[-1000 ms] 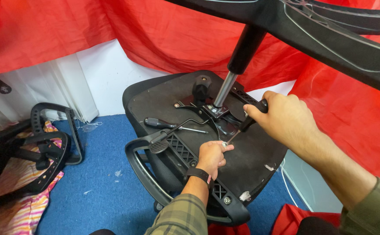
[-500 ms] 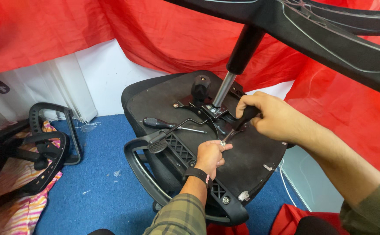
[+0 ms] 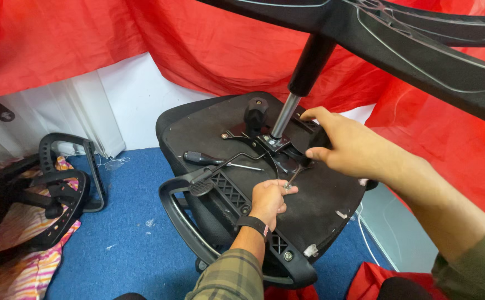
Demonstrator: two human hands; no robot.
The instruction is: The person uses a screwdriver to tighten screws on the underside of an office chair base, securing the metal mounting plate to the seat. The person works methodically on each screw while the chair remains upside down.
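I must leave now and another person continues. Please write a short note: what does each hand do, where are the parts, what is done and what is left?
Left hand: closed on a small metal tool, its tip at the mechanism plate.
Right hand: resting on the black part beside the gas cylinder.
Chair seat: upside down, base overhead on the cylinder.
Screwdriver: lying loose on the seat underside.
Armrest: attached at the near edge.
Done: cannot tell which fasteners are tight.
Left: check the plate's fasteners.

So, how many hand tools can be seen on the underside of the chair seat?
2: a screwdriver lying on the seat underside, left of the gas cylinder, and a thin metal key held by the left hand. Others may be hidden under the right hand.
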